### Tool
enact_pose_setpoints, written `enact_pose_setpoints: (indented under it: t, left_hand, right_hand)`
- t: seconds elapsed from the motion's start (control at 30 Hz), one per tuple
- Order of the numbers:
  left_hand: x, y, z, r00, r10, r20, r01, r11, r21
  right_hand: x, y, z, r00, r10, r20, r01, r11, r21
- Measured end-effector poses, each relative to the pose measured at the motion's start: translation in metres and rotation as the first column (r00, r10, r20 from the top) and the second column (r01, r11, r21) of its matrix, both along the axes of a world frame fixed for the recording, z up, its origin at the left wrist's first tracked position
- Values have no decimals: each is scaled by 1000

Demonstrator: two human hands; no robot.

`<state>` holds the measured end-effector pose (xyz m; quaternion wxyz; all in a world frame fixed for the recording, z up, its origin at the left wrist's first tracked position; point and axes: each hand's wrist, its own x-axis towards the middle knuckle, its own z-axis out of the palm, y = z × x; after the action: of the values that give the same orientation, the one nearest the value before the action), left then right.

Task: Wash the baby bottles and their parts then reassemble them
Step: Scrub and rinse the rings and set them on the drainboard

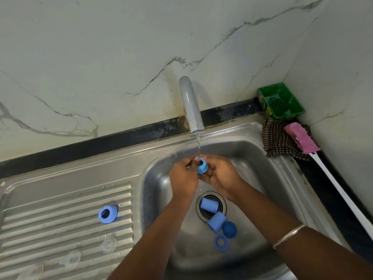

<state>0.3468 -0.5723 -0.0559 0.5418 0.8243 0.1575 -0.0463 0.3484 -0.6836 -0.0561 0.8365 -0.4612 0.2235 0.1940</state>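
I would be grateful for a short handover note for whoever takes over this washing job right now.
Left hand and right hand both hold a blue collar ring under the running tap.
Done: one blue ring and clear teats lie on the drainboard.
Left: two blue caps, a dome lid and another ring wait in the sink basin. No bottles in view; reassembly not started.

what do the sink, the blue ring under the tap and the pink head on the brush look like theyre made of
Sink: brushed stainless steel by its grey sheen and pressed drainboard ridges. Blue ring, held by both the left hand and right hand: likely moulded plastic, opaque, smooth and evenly coloured. Pink brush head: seemingly sponge or foam, matte and soft-edged, though the texture is too blurred to confirm.
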Motion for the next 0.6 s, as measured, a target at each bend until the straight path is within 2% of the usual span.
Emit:
enact_pose_setpoints:
  t: [0.07,0.13,0.23,0.33,0.4,0.47,0.6]
  left_hand:
    - [-2,0,1,1000,21,9,-21,1000,6]
    - [-4,1,0,1000,3,24,-4,998,59]
    - [-1,-2,3,1000,-21,23,20,999,51]
    - [7,-5,6,999,21,29,-21,1000,15]
    - [13,-5,8,997,72,2,-72,997,-24]
    - [14,-3,10,992,123,1,-123,991,-52]
    - [7,5,16,989,138,56,-137,990,-12]
  right_hand:
    - [-4,-5,1,993,96,66,-93,994,-49]
    - [-9,-11,-3,966,196,170,-167,971,-170]
    - [-10,-18,-5,925,262,275,-122,891,-438]
    - [-2,-19,-2,900,338,275,-110,787,-607]
    - [5,-17,0,909,354,220,-134,749,-649]
    - [11,-12,3,941,298,158,-158,804,-573]
    - [12,2,14,988,149,36,-142,978,-150]
